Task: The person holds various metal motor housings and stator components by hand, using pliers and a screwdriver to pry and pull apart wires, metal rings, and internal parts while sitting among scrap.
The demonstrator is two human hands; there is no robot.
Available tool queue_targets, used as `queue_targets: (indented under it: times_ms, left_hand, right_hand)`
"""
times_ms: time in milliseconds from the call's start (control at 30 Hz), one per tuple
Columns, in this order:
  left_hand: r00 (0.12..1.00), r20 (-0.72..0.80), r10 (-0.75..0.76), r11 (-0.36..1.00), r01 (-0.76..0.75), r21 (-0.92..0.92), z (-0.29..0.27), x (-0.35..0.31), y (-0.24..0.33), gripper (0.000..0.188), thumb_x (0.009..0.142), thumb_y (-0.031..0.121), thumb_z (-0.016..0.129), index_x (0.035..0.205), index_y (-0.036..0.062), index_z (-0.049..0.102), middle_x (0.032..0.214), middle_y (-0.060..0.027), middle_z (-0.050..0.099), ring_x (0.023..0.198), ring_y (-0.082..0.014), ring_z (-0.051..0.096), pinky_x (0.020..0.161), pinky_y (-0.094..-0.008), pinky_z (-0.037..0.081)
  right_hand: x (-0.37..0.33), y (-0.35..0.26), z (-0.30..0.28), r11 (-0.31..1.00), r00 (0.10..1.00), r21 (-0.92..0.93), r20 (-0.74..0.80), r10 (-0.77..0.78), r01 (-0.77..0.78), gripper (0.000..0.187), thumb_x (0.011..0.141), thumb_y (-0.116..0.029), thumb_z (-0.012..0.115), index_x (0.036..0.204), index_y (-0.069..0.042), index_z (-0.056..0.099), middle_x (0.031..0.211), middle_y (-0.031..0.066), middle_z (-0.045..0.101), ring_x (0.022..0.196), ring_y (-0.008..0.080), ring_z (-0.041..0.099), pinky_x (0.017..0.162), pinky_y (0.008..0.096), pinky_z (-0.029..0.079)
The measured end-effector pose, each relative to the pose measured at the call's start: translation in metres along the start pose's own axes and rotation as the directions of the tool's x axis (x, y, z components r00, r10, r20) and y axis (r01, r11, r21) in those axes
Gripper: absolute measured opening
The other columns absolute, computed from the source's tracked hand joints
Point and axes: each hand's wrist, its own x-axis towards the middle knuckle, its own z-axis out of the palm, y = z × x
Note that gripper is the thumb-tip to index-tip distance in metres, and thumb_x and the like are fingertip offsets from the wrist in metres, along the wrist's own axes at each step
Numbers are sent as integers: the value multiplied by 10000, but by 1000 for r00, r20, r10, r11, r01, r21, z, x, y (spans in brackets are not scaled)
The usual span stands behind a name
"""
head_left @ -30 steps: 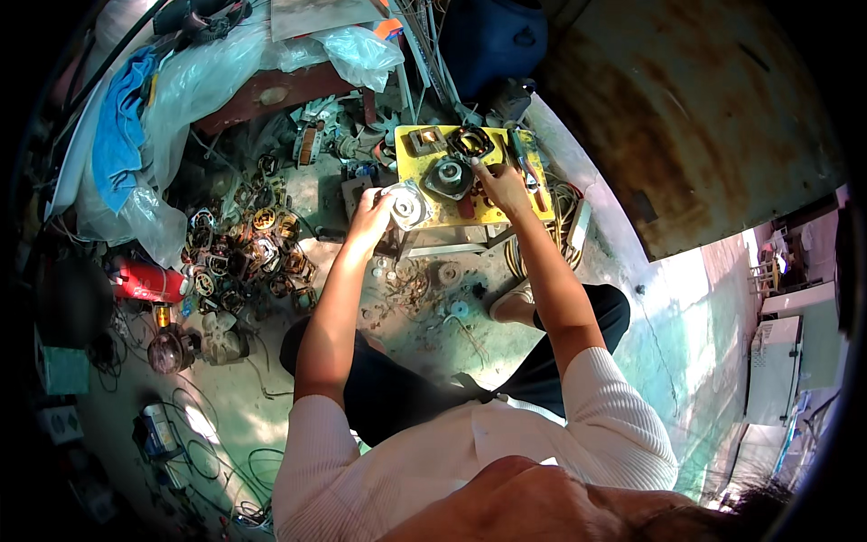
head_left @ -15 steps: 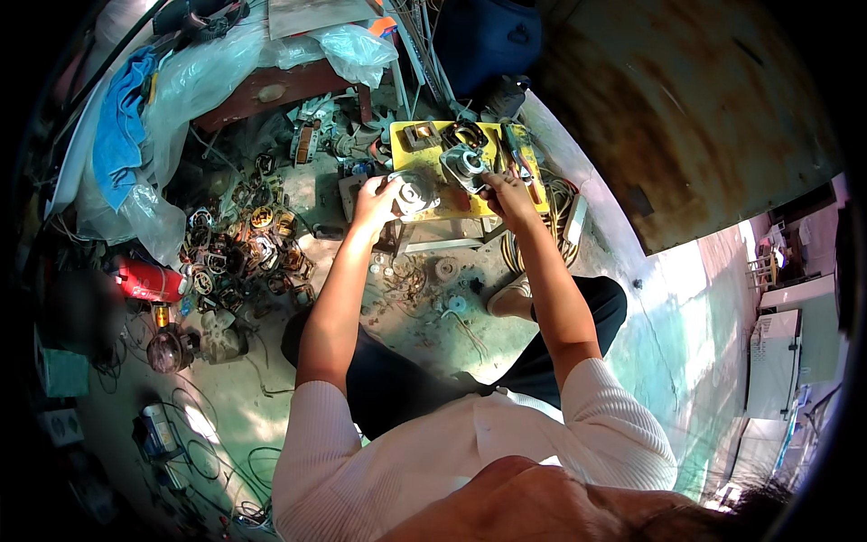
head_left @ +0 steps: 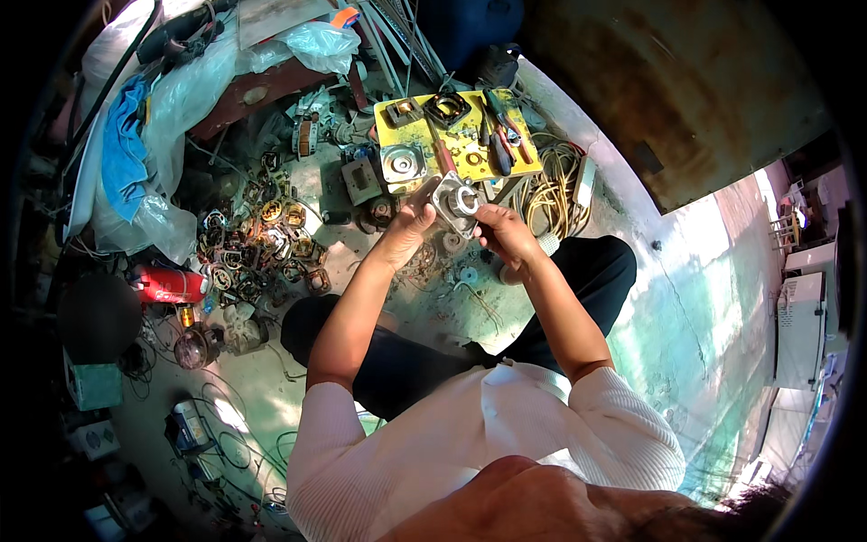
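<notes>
Between my two hands, just off the near edge of a small yellow table (head_left: 463,169), is a grey metal motor end cover (head_left: 458,204) with a round raised hub. My left hand (head_left: 411,237) grips its left edge, thumb against the metal. At its right side my right hand (head_left: 508,238) has its fingers closed on the rim. A second metal end cover (head_left: 402,163) lies flat on the table's left front part. Beside it rests a red-handled screwdriver (head_left: 443,155). Farther back are a dark square frame with a round opening (head_left: 447,109) and a small squarish metal block (head_left: 404,112).
Pliers and other hand tools (head_left: 508,131) lie on the table's right side. A coil of yellowish cable (head_left: 551,194) is on the floor beside it. Leftward spreads a heap of copper-wound motor parts (head_left: 262,237), near a red cylinder (head_left: 172,284). A rusty panel (head_left: 677,90) stands far right.
The end cover from my left hand now lies on the table. My left hand has come over to the other end cover, which my right hand has drawn nearer to me.
</notes>
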Motion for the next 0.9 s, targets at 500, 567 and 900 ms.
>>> queue_targets:
  times_ms: [500,567,900]
  left_hand:
    - [998,-53,-19,976,30,214,35,-45,-28,1058,660,265,907,1502,71,297,1421,-114,483,1302,-235,484,1096,-385,378]
    - [996,-81,-27,980,42,196,33,-42,-35,1025,666,207,904,1489,59,311,1399,-105,495,1279,-236,503,1084,-384,390]
    - [978,-35,207,-469,131,874,-33,-6,-141,896,624,179,851,1422,235,447,1228,-118,503,1161,-327,498,1147,-616,165]
  right_hand:
    - [-25,50,-15,986,977,-8,136,167,-167,185,991,-233,580,957,-66,651,768,-11,624,652,56,590,576,178,474]
    - [-24,50,-21,978,974,-132,137,178,-160,255,988,-297,579,1005,-53,651,806,3,648,703,71,618,612,209,496]
    - [-16,67,-82,366,966,-930,-125,-228,-34,431,905,-382,596,1218,-88,627,1088,201,678,1028,372,645,916,452,498]
